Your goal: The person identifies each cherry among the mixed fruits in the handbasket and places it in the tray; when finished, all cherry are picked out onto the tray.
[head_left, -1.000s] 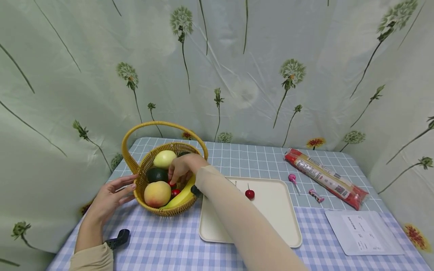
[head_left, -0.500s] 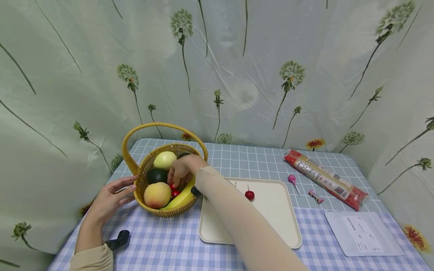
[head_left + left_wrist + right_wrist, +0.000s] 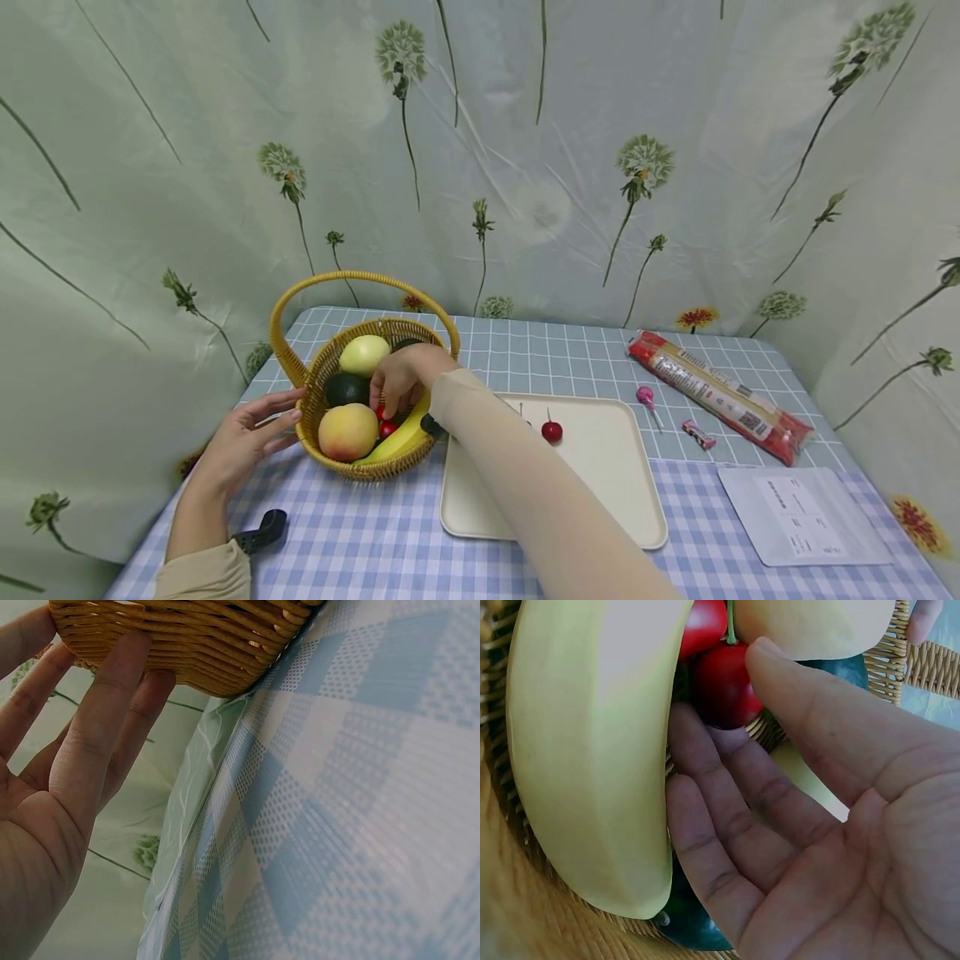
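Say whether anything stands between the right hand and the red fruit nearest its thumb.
Nothing visible does: the right hand has its thumb against the red fruit. The banana and peach lie beside that fruit, not between.

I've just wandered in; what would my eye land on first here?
Probably the yellow wicker basket toward the left of the table, with a peach and a banana near its front. Inside it, the right hand has thumb and fingers around a red cherry, while the left hand touches its side. Behind stands a pale cloth printed with large dandelions.
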`<state>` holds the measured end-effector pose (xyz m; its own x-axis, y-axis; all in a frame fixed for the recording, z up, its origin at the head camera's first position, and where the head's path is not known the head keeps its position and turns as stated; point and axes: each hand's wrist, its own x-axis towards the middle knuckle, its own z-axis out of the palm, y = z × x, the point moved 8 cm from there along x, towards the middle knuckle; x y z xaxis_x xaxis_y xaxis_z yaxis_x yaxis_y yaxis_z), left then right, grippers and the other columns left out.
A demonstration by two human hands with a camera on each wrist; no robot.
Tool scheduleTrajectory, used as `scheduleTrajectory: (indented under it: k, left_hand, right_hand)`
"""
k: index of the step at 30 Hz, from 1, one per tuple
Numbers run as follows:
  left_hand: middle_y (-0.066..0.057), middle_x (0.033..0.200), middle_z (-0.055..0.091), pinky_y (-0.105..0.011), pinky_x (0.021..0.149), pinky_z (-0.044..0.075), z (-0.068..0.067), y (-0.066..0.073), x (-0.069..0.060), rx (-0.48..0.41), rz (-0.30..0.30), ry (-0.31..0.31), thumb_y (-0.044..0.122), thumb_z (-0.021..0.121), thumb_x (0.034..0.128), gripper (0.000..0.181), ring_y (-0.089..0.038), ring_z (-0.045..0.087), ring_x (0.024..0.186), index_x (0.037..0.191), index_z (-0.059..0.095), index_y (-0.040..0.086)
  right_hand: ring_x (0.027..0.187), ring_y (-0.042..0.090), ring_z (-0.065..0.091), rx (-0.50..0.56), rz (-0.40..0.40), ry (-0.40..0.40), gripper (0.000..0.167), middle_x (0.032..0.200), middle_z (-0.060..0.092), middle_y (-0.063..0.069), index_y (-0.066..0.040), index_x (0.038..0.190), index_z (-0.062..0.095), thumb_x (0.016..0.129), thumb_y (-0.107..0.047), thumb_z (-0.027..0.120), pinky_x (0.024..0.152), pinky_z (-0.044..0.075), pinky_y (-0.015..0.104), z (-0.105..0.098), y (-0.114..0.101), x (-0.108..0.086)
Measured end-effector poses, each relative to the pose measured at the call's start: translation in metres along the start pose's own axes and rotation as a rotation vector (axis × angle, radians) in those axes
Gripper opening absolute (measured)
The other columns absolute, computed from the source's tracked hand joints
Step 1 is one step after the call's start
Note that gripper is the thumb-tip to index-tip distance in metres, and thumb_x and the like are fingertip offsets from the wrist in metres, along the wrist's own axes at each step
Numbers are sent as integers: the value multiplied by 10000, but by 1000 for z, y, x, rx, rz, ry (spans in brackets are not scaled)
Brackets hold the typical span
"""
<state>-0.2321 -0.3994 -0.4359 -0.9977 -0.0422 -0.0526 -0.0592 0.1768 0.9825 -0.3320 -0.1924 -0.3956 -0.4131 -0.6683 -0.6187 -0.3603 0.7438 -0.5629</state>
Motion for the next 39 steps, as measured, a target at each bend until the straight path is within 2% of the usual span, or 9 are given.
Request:
scheduleTrajectory:
  k: [7, 13, 18, 22, 26, 29, 33, 36, 39]
  left_hand:
    - [249, 1225, 662, -218, 867, 632, 1, 1, -1, 17, 7, -3, 199, 690, 1072, 468, 86, 663, 1117, 1506, 607, 46]
    - [236, 1223, 678, -219, 861, 637, 1, 0, 0, -10, 27, -18, 164, 677, 1076, 434, 78, 671, 1114, 1493, 623, 57]
    - [237, 1218, 676, -216, 855, 638, -1, -1, 1, -14, 24, -7, 171, 679, 1076, 426, 76, 676, 1103, 1485, 633, 66]
    - [230, 1224, 672, -222, 859, 641, 0, -1, 0, -27, 26, -5, 166, 679, 1075, 420, 69, 677, 1105, 1482, 639, 72]
    - [221, 1229, 672, -225, 856, 643, 1, 1, 0, -36, 35, -10, 153, 677, 1075, 405, 68, 676, 1107, 1472, 649, 81]
    - [220, 1229, 674, -221, 854, 643, 1, 1, 0, -37, 40, -13, 150, 674, 1075, 416, 73, 676, 1107, 1480, 637, 59]
    - [221, 1226, 677, -219, 855, 642, 1, 2, 0, -37, 44, -8, 151, 676, 1075, 440, 76, 677, 1106, 1491, 614, 20]
    - [219, 1224, 677, -222, 855, 643, 0, 2, 0, -39, 43, -4, 153, 680, 1072, 451, 74, 678, 1103, 1492, 606, 5]
    - [226, 1220, 677, -222, 854, 643, 0, 2, 0, -37, 41, -4, 154, 684, 1070, 446, 75, 677, 1103, 1486, 613, 9]
  right_hand:
    - [1135, 160, 738, 1, 15, -21, 219, 1001, 748, -48, -111, 1243, 744, 1027, -146, 742, 1095, 570, 337, 1, 1, 0]
    - [1054, 137, 718, -72, 6, -44, 171, 1015, 735, -46, -111, 1179, 742, 1040, -211, 734, 1077, 585, 325, 0, 1, -1]
    - [1108, 173, 753, -85, -23, -14, 124, 1062, 770, -1, -110, 1066, 729, 1035, -229, 743, 1038, 605, 325, -5, 1, -5]
    - [1090, 175, 771, -128, -69, 41, 135, 986, 737, -46, -125, 1024, 722, 1030, -256, 753, 961, 620, 284, -10, 0, -10]
    - [973, 150, 763, -176, -145, 90, 138, 963, 732, -52, -119, 1067, 748, 1027, -250, 759, 867, 615, 247, -14, -4, -15]
    - [911, 145, 727, -192, -186, 116, 147, 965, 736, -33, -117, 1106, 756, 1029, -242, 757, 862, 615, 281, -15, -7, -20]
    - [959, 244, 732, -195, -224, 161, 138, 972, 747, 19, -121, 1089, 737, 1019, -236, 771, 852, 610, 328, -18, -9, -27]
    - [940, 251, 718, -204, -261, 190, 156, 959, 731, 25, -128, 1109, 699, 1017, -231, 772, 776, 569, 268, -18, -11, -34]
    - [890, 205, 687, -226, -320, 204, 213, 929, 700, 0, -125, 1207, 667, 1037, -226, 746, 727, 507, 206, -16, -16, -41]
